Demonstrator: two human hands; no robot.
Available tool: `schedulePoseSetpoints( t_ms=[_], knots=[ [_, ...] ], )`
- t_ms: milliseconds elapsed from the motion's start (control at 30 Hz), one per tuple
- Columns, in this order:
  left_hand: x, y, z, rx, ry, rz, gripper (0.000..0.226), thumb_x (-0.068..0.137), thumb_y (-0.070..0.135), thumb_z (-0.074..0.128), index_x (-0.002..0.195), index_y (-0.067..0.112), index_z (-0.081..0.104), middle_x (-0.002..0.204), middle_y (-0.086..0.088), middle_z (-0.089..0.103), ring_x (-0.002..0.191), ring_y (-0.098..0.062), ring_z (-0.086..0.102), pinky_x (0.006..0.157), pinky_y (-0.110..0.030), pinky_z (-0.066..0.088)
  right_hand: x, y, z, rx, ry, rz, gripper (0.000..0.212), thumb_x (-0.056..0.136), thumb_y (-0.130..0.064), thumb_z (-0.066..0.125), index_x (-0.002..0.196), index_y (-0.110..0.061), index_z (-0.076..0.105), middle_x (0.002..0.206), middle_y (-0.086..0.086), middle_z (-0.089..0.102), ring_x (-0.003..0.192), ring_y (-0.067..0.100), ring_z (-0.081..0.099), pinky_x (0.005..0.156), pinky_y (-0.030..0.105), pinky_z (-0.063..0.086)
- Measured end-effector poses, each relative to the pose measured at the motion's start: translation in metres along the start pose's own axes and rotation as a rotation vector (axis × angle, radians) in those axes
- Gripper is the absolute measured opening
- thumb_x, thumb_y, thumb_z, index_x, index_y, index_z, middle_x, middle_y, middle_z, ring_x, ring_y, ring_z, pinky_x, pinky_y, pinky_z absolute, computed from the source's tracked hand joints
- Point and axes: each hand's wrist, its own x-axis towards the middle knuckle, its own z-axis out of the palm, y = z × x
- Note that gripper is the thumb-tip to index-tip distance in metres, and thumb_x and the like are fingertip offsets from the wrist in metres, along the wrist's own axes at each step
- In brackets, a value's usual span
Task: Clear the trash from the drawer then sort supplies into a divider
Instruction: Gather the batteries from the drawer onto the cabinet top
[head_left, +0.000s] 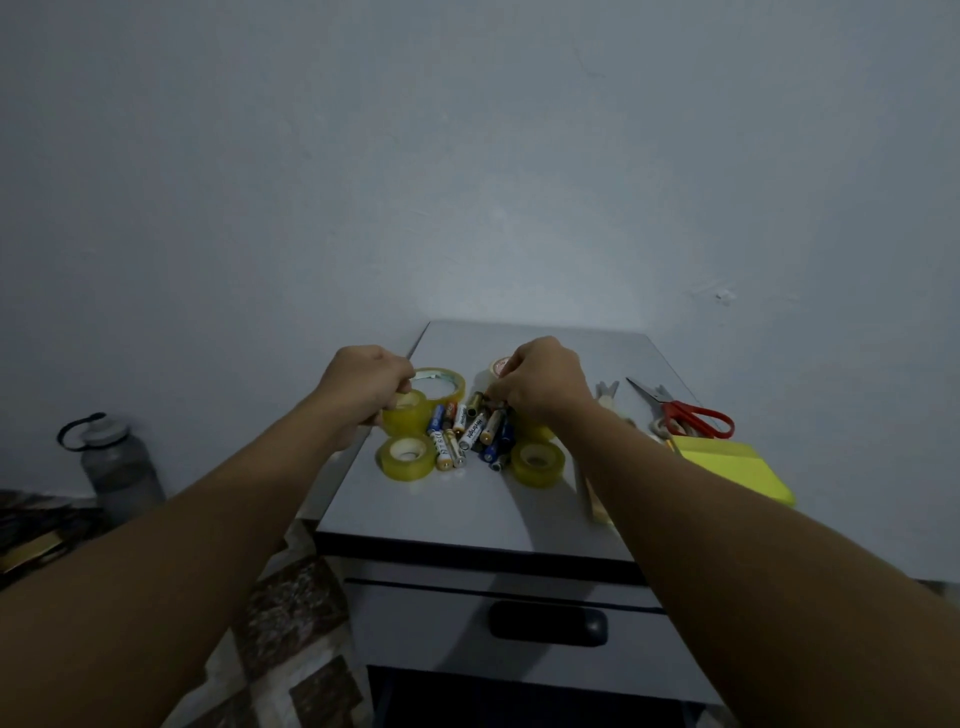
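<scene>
On top of a grey cabinet (447, 514) lie several yellowish tape rolls and a heap of batteries (470, 431). My left hand (363, 382) curls its fingers round a tape roll (408, 415) at the left of the heap. A larger tape roll (441, 384) lies just behind it. My right hand (540, 382) reaches down into the batteries at the heap's far right, fingers curled on them. Two more tape rolls lie in front: one at the left (408, 457), one at the right (537, 464). A small white roll (500, 366) peeks out behind my right hand.
Red-handled scissors (685, 410), a yellow sticky-note pad (737, 465) and a pale wooden strip (592, 499) lie at the cabinet's right. The drawer front with a dark handle (548, 623) is below. A grey water bottle (117, 462) stands on the floor at left.
</scene>
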Motion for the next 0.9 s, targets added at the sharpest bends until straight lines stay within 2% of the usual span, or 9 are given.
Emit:
schedulePoseSetpoints(
  t_ms=[133, 300, 400, 533, 600, 733, 900],
  knots=[
    [-0.001, 0.0, -0.003, -0.039, -0.017, 0.005, 0.011, 0.085, 0.015, 0.062, 0.087, 0.006, 0.069, 0.078, -0.011, 0.064, 0.061, -0.018, 0.049, 0.047, -0.025, 0.037, 0.0, 0.001, 0.0, 0.004, 0.01, -0.003, 0.014, 0.078, -0.016, 0.078, 0.084, -0.005, 0.072, 0.081, 0.008, 0.069, 0.072, 0.02, 0.065, 0.075, 0.042, 0.062],
    [-0.01, 0.001, -0.006, -0.064, -0.011, 0.03, 0.009, 0.088, 0.015, 0.062, 0.088, 0.007, 0.067, 0.082, -0.008, 0.067, 0.064, -0.017, 0.051, 0.046, -0.025, 0.038, -0.007, 0.001, -0.009, 0.109, 0.013, -0.001, 0.003, 0.08, -0.007, 0.071, 0.082, -0.007, 0.072, 0.08, 0.005, 0.068, 0.073, 0.018, 0.066, 0.071, 0.039, 0.062],
    [-0.022, 0.004, -0.012, -0.044, -0.016, 0.062, 0.013, 0.089, 0.016, 0.062, 0.091, 0.005, 0.068, 0.087, -0.013, 0.069, 0.07, -0.024, 0.052, 0.049, -0.027, 0.039, -0.014, -0.001, -0.021, 0.19, 0.004, -0.015, 0.007, 0.081, -0.004, 0.07, 0.076, -0.009, 0.07, 0.078, 0.005, 0.07, 0.069, 0.019, 0.065, 0.065, 0.036, 0.061],
    [-0.05, 0.007, -0.022, -0.013, -0.055, 0.132, 0.013, 0.093, 0.019, 0.062, 0.094, 0.008, 0.069, 0.087, -0.008, 0.069, 0.068, -0.019, 0.055, 0.05, -0.028, 0.041, -0.04, -0.002, -0.043, 0.307, -0.054, -0.058, 0.004, 0.083, -0.006, 0.07, 0.079, -0.008, 0.07, 0.079, 0.004, 0.069, 0.057, 0.013, 0.055, 0.046, 0.022, 0.043],
    [-0.069, 0.006, -0.028, 0.019, -0.102, 0.158, 0.017, 0.095, 0.022, 0.062, 0.096, 0.007, 0.069, 0.084, -0.007, 0.069, 0.066, -0.017, 0.057, 0.049, -0.027, 0.043, -0.061, 0.0, -0.055, 0.365, -0.144, -0.07, 0.006, 0.083, -0.006, 0.071, 0.085, 0.0, 0.07, 0.074, 0.006, 0.067, 0.054, 0.015, 0.052, 0.041, 0.022, 0.037],
    [-0.109, -0.006, -0.039, 0.061, -0.204, 0.169, 0.017, 0.094, 0.023, 0.064, 0.096, 0.007, 0.069, 0.08, -0.004, 0.071, 0.066, -0.018, 0.059, 0.052, -0.028, 0.045, -0.108, 0.009, -0.07, 0.39, -0.248, -0.117, 0.01, 0.083, -0.008, 0.071, 0.087, 0.001, 0.069, 0.08, 0.016, 0.071, 0.057, 0.018, 0.053, 0.048, 0.03, 0.035],
    [-0.155, -0.037, -0.036, 0.105, -0.312, 0.135, 0.015, 0.095, 0.022, 0.064, 0.095, 0.009, 0.069, 0.078, -0.002, 0.071, 0.062, -0.015, 0.059, 0.051, -0.025, 0.044, -0.173, 0.029, -0.072, 0.468, -0.318, -0.092, 0.007, 0.086, -0.01, 0.07, 0.088, -0.004, 0.069, 0.079, 0.011, 0.074, 0.057, 0.017, 0.052, 0.051, 0.029, 0.037]
  ],
)
